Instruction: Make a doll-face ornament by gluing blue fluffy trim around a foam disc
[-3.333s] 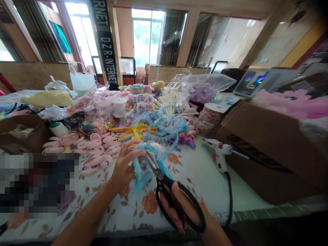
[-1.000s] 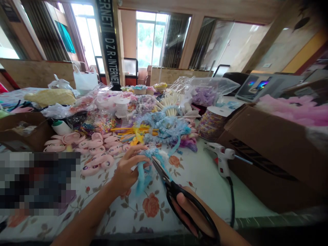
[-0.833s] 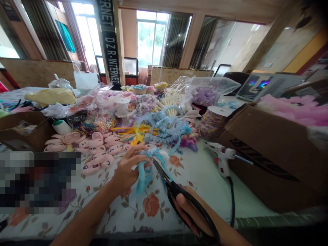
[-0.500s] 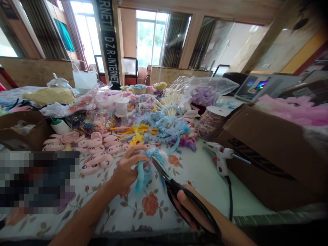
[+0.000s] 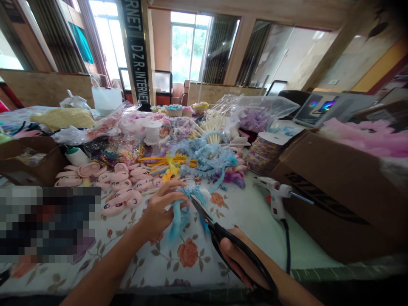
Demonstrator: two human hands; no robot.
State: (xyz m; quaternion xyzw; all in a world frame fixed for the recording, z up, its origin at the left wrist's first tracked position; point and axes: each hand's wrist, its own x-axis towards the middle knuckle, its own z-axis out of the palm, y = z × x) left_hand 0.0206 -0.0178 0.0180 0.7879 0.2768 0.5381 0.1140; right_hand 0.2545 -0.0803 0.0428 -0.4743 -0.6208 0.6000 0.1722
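Note:
Low in the middle, my left hand (image 5: 164, 206) pinches a piece of light blue ribbon and lace (image 5: 181, 212), whose ends hang down over the flowered cloth. My right hand (image 5: 236, 255) is wrapped round the black handles of large scissors (image 5: 219, 231). The blades point up and left, with their tips beside the ribbon, close to my left fingers; they look nearly closed. Beyond my hands lies a heap of light blue ruffled lace (image 5: 207, 155) with yellow strips (image 5: 172, 163) beside it. Several pink bunny-ear shapes (image 5: 121, 202) lie left of my left hand.
A white glue gun (image 5: 277, 195) with a black cord stands right of the scissors, before a large cardboard box (image 5: 338, 199). Behind are a ribbon spool (image 5: 266, 153), plastic bags and a white thread cone (image 5: 76, 156). Another box (image 5: 32, 161) is at the left.
The scissors and my right hand have shifted slightly right, and the blades look more closed. My left hand still holds the ribbon. The whole view has moved a little.

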